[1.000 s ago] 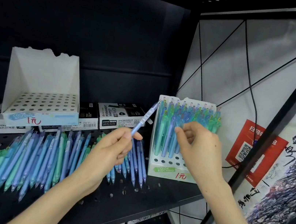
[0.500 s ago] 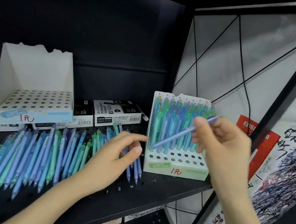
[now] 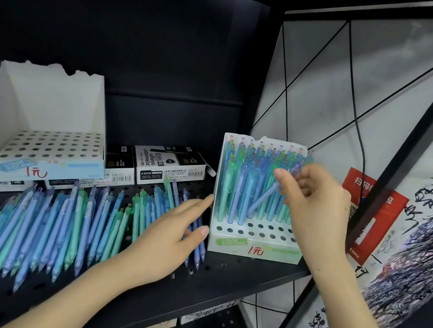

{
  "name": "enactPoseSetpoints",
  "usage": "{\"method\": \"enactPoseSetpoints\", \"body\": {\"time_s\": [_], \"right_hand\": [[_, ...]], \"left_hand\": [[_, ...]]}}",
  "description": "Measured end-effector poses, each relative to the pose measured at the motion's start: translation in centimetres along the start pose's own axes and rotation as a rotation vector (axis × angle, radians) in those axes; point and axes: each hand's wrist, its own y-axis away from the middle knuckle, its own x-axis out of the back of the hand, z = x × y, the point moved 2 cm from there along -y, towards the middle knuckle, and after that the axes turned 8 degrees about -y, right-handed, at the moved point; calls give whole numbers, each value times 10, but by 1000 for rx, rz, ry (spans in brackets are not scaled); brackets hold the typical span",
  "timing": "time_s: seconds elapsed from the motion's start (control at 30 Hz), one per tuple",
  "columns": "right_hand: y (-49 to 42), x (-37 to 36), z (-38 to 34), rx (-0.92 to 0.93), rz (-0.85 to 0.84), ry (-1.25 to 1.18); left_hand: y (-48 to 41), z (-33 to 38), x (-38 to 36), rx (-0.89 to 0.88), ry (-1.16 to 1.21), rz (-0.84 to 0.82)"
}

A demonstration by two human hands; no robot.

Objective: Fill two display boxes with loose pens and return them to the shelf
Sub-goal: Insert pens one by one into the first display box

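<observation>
Permanent marker boxes (image 3: 168, 166) lie at the back; a red QR poster (image 3: 370, 215) hangs rightward.

— Where do the boxes sit?
— Both on the shelf (image 3: 220, 282). The empty box (image 3: 46, 149) is at the back left, resting on flat cartons (image 3: 170, 166) that line the rear. The part-filled box (image 3: 252, 242) stands at the right end, its front rows of holes bare.
— And the loose pens (image 3: 60, 224)?
— Spread across the shelf in front of the cartons, from the left edge up to the part-filled box.
— The hands?
— The left hand (image 3: 167, 238) lies over the rightmost loose pens. The right hand (image 3: 312, 209) is before the part-filled box, with a slanted pen (image 3: 270, 193) in its fingers.
</observation>
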Motion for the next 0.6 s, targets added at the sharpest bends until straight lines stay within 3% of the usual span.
{"method": "enactPoseSetpoints", "body": {"time_s": [0.2,0.6], "right_hand": [[-5,6,-5,27,-37,41],[7,-15,8,-76,-294,173]], "left_hand": [[-2,-4,-2,-9,-23,2],[-2,-3,-3,-8,-46,-2]]}}
